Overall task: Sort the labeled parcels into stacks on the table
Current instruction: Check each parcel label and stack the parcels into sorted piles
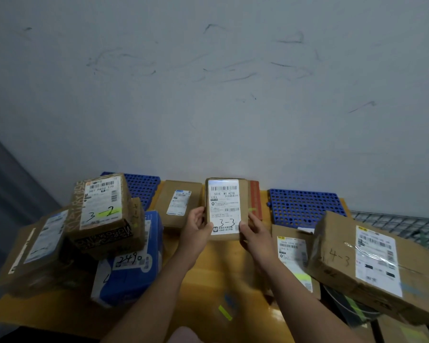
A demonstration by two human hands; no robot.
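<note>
A small brown parcel [225, 206] with a white label marked 3-3 is held above the yellow table [208, 276]. My left hand [197, 226] grips its left edge and my right hand [254, 233] grips its lower right corner. At the left, a box marked 3-2 [102, 214] sits on top of a blue parcel marked 2490 [131, 266]. A large box marked 4-3 [374, 266] lies at the right, overlapping a flatter labeled box [292, 253]. Another brown parcel [177, 203] rests at the back.
A flat cardboard parcel [35, 248] lies at the far left. Blue perforated mats [305, 206] lie against the wall behind the parcels. A wire-mesh basket [404, 226] stands at the right edge. A yellow tape strip [225, 312] sticks to the table front.
</note>
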